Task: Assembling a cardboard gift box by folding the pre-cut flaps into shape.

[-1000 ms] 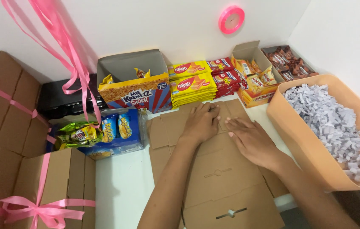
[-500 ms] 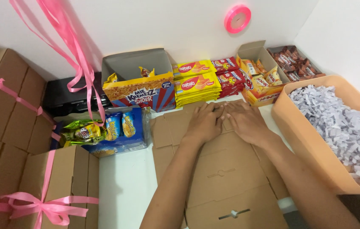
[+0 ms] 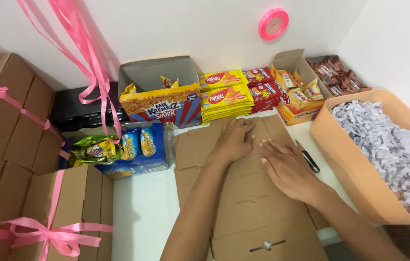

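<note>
a white table (image 3: 142,212) sits in a white-walled corner, with a pink ribbon roll (image 3: 273,23) stuck up on the wall and loose pink ribbon (image 3: 86,53) hanging down at the left. a flat, unfolded cardboard box (image 3: 258,203) lies on the table in front of the person, running from the snack packs down to the near edge. the left hand (image 3: 234,140) lies palm down on its far end, fingers together and flat, gripping nothing. the right hand (image 3: 289,166) rests flat just beside it on the cardboard, fingers spread open, also holding nothing. black scissors (image 3: 309,158) lie touching the cardboard's right side, close to the right hand. an orange tub (image 3: 354,169) of shredded paper stands at the right. yellow wafer packs (image 3: 226,96) and an open noodle-snack carton (image 3: 161,96) line the wall. ribbon-tied boxes (image 3: 55,217) stack at the left.
</note>
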